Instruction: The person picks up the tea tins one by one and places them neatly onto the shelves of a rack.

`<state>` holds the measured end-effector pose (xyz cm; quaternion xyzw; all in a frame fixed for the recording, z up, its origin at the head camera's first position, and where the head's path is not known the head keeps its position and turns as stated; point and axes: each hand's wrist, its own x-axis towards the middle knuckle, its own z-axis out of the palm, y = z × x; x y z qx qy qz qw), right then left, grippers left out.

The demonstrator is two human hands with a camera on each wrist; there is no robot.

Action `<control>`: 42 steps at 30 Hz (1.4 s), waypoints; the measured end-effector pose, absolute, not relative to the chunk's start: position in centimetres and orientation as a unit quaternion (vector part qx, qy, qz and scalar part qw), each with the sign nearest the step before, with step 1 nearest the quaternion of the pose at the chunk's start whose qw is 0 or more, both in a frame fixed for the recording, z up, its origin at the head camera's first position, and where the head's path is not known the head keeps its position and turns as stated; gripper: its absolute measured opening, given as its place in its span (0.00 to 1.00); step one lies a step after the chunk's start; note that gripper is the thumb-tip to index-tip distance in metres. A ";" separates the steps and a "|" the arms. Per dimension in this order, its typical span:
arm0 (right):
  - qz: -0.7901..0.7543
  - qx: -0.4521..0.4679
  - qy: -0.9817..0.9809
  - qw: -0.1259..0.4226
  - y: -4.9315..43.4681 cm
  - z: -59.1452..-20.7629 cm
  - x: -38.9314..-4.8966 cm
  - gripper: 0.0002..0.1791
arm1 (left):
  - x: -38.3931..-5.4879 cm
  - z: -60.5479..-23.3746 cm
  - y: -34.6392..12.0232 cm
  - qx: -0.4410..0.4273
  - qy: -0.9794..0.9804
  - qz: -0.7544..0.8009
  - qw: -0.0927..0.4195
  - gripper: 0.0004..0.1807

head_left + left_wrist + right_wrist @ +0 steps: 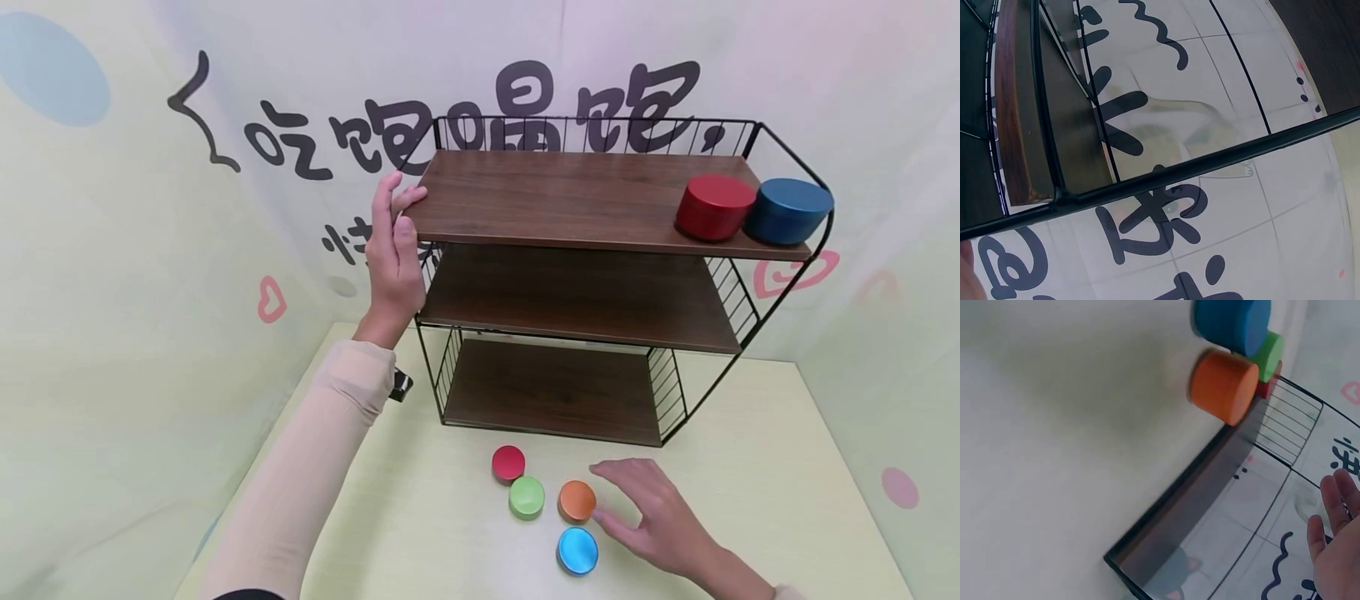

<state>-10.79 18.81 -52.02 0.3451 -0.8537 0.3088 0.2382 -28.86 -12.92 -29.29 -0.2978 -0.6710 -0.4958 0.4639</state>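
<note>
My left hand point(397, 258) is raised at the left end of the rack's top shelf point(555, 192), its fingers mostly straight and right at the board's edge. In the left wrist view, only a bit of that hand shows at the lower left, beside the black wire frame point(1210, 157). Low over the table, my right hand point(660, 517) has thumb and fingers spread apart, just right of a small orange round tin point(577, 501). The thumb tip comes close to that tin's side. A small blue tin point(577, 551) sits nearer, with a green tin point(527, 497) and a red tin point(508, 463) to the left.
At the top shelf's right end, a larger red tin point(716, 207) stands beside a larger blue tin point(789, 211). Below are a middle shelf point(577, 292) and a bottom shelf point(551, 392). A printed white curtain point(300, 50) hangs behind the pale table point(772, 467).
</note>
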 end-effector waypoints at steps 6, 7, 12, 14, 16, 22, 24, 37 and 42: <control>0.298 0.352 -0.867 0.187 18.4 -53.8 -9.7 0.25 | -28.9 -29.4 -12.9 -0.297 -0.672 -0.496 0.462 0.22; 0.298 0.357 -0.866 0.181 18.3 -54.0 -9.6 0.25 | -28.9 -29.4 -12.8 -0.297 -0.673 -0.496 0.461 0.22; 0.296 0.371 -0.870 0.135 18.1 -55.1 -9.0 0.24 | -28.8 -29.3 -12.8 -0.297 -0.672 -0.497 0.462 0.22; 0.290 0.364 -0.878 0.113 18.0 -55.4 -8.7 0.23 | -28.8 -29.3 -12.8 -0.298 -0.670 -0.497 0.464 0.22; 0.285 0.354 -0.886 0.095 18.0 -55.6 -8.5 0.22 | -28.8 -29.3 -12.8 -0.299 -0.670 -0.496 0.464 0.22; 0.280 0.335 -0.897 0.069 17.9 -56.4 -8.1 0.22 | -28.7 -29.2 -12.7 -0.302 -0.670 -0.496 0.462 0.22; 0.277 0.332 -0.899 0.061 17.9 -56.7 -7.9 0.22 | -28.7 -29.2 -12.7 -0.300 -0.670 -0.496 0.463 0.22; 0.249 0.343 -0.904 0.063 17.7 -58.0 -7.5 0.24 | -28.7 -29.2 -12.8 -0.299 -0.671 -0.498 0.462 0.22; 0.230 0.337 -0.911 0.059 17.6 -58.6 -7.3 0.25 | -28.7 -29.2 -12.8 -0.297 -0.673 -0.497 0.460 0.22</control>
